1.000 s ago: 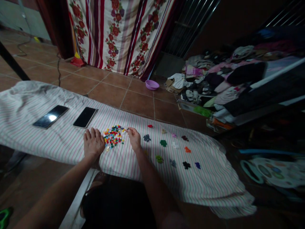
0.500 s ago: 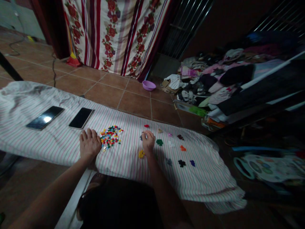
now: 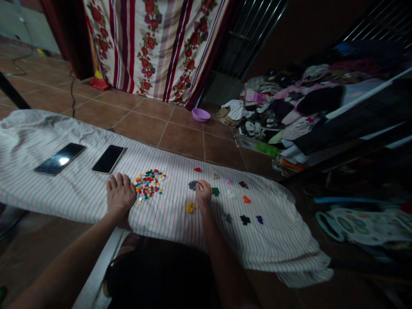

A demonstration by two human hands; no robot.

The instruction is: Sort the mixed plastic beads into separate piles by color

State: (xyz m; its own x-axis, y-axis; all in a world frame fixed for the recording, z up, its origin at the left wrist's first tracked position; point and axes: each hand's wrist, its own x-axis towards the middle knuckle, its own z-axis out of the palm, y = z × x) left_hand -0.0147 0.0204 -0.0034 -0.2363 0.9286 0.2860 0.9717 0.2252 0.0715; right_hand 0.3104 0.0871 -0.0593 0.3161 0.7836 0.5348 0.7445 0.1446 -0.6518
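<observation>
My left hand (image 3: pixel 120 193) lies flat on the striped cloth (image 3: pixel 174 201), fingers apart, beside a heap of small mixed-colour pieces (image 3: pixel 149 182). My right hand (image 3: pixel 204 195) has its fingertips pinched together just right of a dark grey-blue pile (image 3: pixel 192 185); whether anything is between them is too small to see. Around it sit single-colour piles: yellow pieces (image 3: pixel 190 207), green pieces (image 3: pixel 215 192) partly behind the hand, and red pieces (image 3: pixel 197 169). Farther right are orange pieces (image 3: pixel 246 199), black pieces (image 3: pixel 245 219), purple pieces (image 3: pixel 259 219) and brown pieces (image 3: pixel 243 184).
Two phones, a larger phone (image 3: pixel 60 159) and a smaller phone (image 3: pixel 108 159), lie on the cloth at the left. Beyond the cloth's edge, a purple bowl (image 3: pixel 201 115) stands on the tiled floor. A pile of clothes (image 3: pixel 283 103) fills the right back.
My right hand has shifted slightly right and down, uncovering the dark grey-blue pile. My left hand stays in place.
</observation>
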